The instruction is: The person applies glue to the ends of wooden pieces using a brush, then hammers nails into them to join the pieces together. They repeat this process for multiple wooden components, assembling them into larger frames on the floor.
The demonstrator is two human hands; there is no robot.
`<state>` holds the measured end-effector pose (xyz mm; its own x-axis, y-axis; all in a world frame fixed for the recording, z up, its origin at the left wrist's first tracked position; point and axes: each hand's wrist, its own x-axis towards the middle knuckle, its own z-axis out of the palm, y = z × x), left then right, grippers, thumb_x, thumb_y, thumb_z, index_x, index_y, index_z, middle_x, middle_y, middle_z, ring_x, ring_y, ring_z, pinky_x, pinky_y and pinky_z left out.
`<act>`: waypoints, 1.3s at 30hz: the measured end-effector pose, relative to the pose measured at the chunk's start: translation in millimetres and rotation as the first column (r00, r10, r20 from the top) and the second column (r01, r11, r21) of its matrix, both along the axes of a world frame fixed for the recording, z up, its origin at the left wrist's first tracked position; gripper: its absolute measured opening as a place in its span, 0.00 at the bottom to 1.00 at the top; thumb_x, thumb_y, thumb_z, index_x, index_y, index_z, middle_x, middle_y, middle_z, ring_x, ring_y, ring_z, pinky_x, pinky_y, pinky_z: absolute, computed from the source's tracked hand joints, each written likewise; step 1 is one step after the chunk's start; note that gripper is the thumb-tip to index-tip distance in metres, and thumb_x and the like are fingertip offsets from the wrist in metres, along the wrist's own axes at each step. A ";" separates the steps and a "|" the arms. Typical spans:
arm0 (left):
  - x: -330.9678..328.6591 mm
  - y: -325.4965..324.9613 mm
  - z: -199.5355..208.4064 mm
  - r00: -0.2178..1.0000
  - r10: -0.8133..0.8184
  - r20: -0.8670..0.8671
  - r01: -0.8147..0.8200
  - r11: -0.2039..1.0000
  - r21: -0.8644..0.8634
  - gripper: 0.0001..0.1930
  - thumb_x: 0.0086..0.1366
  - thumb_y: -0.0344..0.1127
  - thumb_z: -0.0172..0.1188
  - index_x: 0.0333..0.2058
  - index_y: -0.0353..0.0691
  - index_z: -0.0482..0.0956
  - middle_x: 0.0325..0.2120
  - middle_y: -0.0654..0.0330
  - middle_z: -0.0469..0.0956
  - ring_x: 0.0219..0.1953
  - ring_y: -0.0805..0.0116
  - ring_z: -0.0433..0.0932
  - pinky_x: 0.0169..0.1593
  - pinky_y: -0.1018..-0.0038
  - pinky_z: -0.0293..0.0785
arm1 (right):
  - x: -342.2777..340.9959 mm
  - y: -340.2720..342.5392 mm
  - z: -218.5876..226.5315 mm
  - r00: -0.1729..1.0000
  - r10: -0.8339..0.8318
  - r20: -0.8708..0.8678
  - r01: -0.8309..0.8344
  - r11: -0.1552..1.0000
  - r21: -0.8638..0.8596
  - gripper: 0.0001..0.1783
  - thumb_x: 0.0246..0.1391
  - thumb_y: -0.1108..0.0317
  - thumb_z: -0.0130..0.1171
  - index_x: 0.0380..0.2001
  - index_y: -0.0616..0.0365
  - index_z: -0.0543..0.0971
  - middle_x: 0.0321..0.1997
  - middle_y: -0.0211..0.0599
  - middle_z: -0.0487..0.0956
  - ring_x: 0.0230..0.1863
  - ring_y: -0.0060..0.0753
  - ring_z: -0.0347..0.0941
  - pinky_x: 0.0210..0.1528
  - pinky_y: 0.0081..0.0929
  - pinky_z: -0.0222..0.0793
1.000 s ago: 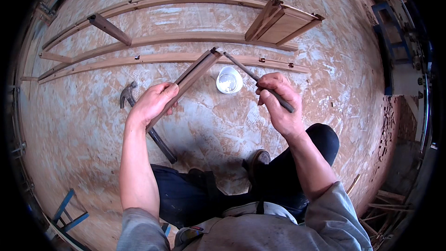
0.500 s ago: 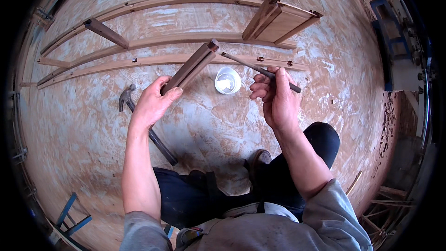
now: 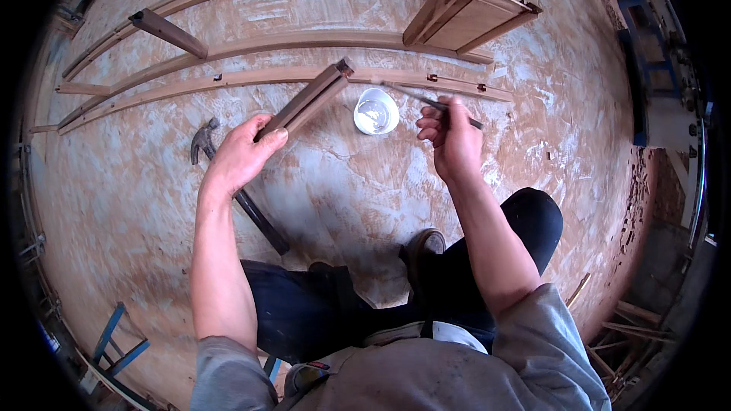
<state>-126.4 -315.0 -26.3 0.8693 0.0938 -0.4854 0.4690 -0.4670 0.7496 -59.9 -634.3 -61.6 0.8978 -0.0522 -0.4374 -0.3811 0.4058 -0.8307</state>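
Note:
My left hand (image 3: 242, 151) is closed round the lower end of a grooved wooden rail (image 3: 308, 99), which slants up and away to the right. A notch shows at its far end. In my right hand (image 3: 459, 141), thumb and fingers pinch a thin stick (image 3: 415, 94) with a darker handle. Its tip points left toward the rail's end, apart from it; whether it is a brush I cannot tell. Below the tip, a translucent white cup (image 3: 375, 112) with some white stuff inside stands on the floor between my hands.
A claw hammer (image 3: 259, 222) lies beside my left forearm. Beyond my hands, long wooden rails (image 3: 304, 43) with mortises stretch across the floor, with a panelled frame (image 3: 472, 19) at their right and an upright dark piece (image 3: 171, 34) at left. Blue metal legs (image 3: 114, 342) stand lower left.
The stick's tip has drawn away to the right from the rail's end. My left hand still grips the rail. The whole view has shifted slightly.

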 end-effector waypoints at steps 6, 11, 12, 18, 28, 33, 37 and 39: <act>8.1 -18.8 21.8 0.990 -0.123 -0.064 0.137 0.932 0.336 0.23 0.53 0.37 0.64 0.47 0.31 0.76 0.42 0.49 0.79 0.44 0.59 0.78 0.50 0.69 0.70 | 1.3 11.9 -83.2 0.937 0.294 -0.189 -0.349 0.777 -0.523 0.17 0.60 0.60 0.55 0.45 0.61 0.79 0.30 0.34 0.80 0.27 0.22 0.74 0.29 0.24 0.72; 3.7 -18.6 13.3 0.984 -0.176 0.009 0.157 0.898 0.411 0.23 0.49 0.37 0.66 0.44 0.31 0.76 0.38 0.47 0.78 0.42 0.54 0.78 0.48 0.66 0.71 | -8.1 -1.1 -125.0 0.862 0.498 -0.096 -0.419 0.594 -0.687 0.16 0.59 0.61 0.55 0.41 0.62 0.81 0.30 0.35 0.81 0.27 0.21 0.74 0.32 0.22 0.71; 0.6 -15.4 12.8 0.983 -0.183 0.027 0.154 0.889 0.431 0.23 0.49 0.37 0.66 0.43 0.31 0.76 0.38 0.47 0.77 0.42 0.54 0.78 0.47 0.66 0.71 | -6.8 4.0 -109.4 0.871 0.466 -0.158 -0.453 0.633 -0.628 0.16 0.59 0.60 0.55 0.41 0.61 0.81 0.30 0.34 0.81 0.27 0.21 0.74 0.31 0.22 0.71; 7.1 -15.1 16.9 0.985 -0.122 -0.122 0.160 0.912 0.378 0.26 0.50 0.38 0.64 0.47 0.32 0.75 0.41 0.45 0.79 0.45 0.49 0.78 0.50 0.64 0.73 | 2.8 -11.1 -35.8 0.996 0.002 -0.094 -0.013 0.992 -0.126 0.13 0.63 0.62 0.51 0.36 0.63 0.74 0.24 0.37 0.76 0.19 0.25 0.71 0.17 0.22 0.66; 9.2 -26.2 15.4 0.976 -0.173 -0.133 0.203 0.943 0.263 0.26 0.49 0.39 0.60 0.49 0.41 0.77 0.38 0.48 0.81 0.42 0.53 0.81 0.47 0.66 0.74 | -15.5 -6.4 38.4 0.991 0.059 0.116 -0.073 0.991 0.116 0.13 0.67 0.63 0.47 0.40 0.64 0.71 0.26 0.40 0.77 0.20 0.26 0.74 0.21 0.19 0.70; 5.2 -25.8 18.1 0.978 -0.175 -0.111 0.198 0.949 0.245 0.26 0.48 0.39 0.60 0.48 0.40 0.78 0.37 0.49 0.82 0.41 0.54 0.81 0.46 0.66 0.74 | -14.1 -16.1 31.9 0.985 0.034 0.166 -0.045 0.997 0.060 0.13 0.67 0.63 0.47 0.41 0.65 0.72 0.27 0.39 0.77 0.21 0.26 0.74 0.21 0.19 0.69; 5.0 -27.0 27.0 0.977 -0.177 -0.121 0.202 0.948 0.247 0.25 0.51 0.43 0.61 0.48 0.39 0.78 0.36 0.48 0.82 0.40 0.53 0.81 0.46 0.65 0.74 | -15.9 -8.4 43.2 0.987 0.083 0.139 -0.091 0.994 0.057 0.14 0.66 0.63 0.48 0.42 0.65 0.72 0.27 0.40 0.77 0.21 0.26 0.73 0.21 0.20 0.69; 4.6 -26.5 25.0 0.980 -0.163 -0.117 0.188 0.950 0.248 0.24 0.53 0.45 0.62 0.47 0.38 0.78 0.36 0.48 0.82 0.41 0.52 0.81 0.46 0.64 0.74 | -12.9 -8.8 45.5 0.983 0.102 0.155 -0.099 0.995 -0.027 0.14 0.66 0.63 0.49 0.41 0.66 0.73 0.27 0.40 0.77 0.21 0.25 0.72 0.22 0.20 0.69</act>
